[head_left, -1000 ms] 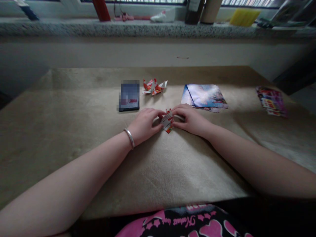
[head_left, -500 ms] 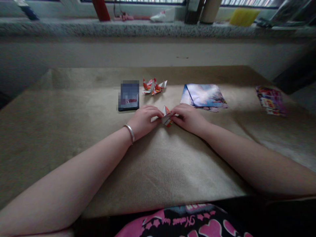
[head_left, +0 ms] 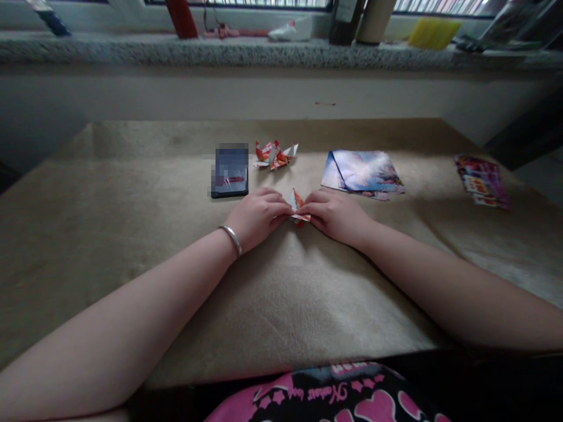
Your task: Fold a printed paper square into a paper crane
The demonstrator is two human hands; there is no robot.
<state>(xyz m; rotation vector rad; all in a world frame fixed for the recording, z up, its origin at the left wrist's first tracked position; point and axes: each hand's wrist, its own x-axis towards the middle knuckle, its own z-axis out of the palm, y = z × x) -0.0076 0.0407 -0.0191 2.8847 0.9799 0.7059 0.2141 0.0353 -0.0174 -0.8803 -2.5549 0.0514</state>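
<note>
A small folded paper piece (head_left: 298, 202), white and orange-red, lies low over the table between my two hands. My left hand (head_left: 259, 214), with a silver bangle at the wrist, pinches its left side. From the right, my right hand (head_left: 336, 214) has its fingers closed on the same paper, the fingertips of both hands nearly meeting. One pointed flap stands up behind the fingers. Parts of the paper are hidden under the fingertips. Just beyond sit several folded paper figures (head_left: 275, 155) in the same red, orange and white, bunched together.
A dark phone-like device (head_left: 230, 184) with a blurred screen lies left of the figures. Bluish picture sheets (head_left: 367, 170) are stacked to the right, and colourful printed papers (head_left: 481, 181) lie farther right. The stone windowsill (head_left: 264, 54) holds bottles and a yellow item.
My fingers have closed in over the folded paper, and my right fingertips have come nearer to the left ones. A flap facing me now lies flatter. The other things stay put.
</note>
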